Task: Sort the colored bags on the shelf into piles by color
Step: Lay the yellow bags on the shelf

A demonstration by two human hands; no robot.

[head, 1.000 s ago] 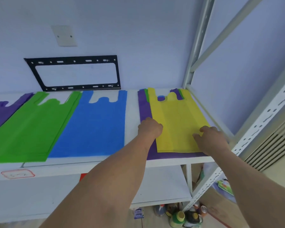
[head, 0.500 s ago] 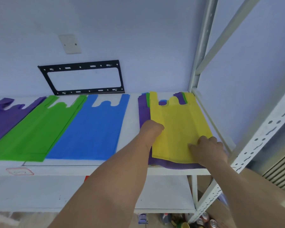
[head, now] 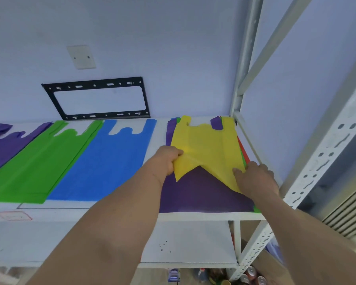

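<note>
- Up on the shelf (head: 193, 215), the yellow bag (head: 206, 149) lay on top of the mixed stack at the right end, its near edge lifted off the purple bag (head: 201, 194) beneath.
- The left hand (head: 167, 161) pinched the bag's near left corner, fingers curled round the fabric.
- The right hand (head: 255, 179) gripped the near right corner, fingers bent over the edge.
- Green and red edges showed along the stack's right side, close to the shelf's upright post (head: 308, 173).
- Leftward, a bare white strip separated the stack from the blue bag (head: 109, 161), then the green bag (head: 37, 163), then another purple pile (head: 2, 145).
</note>
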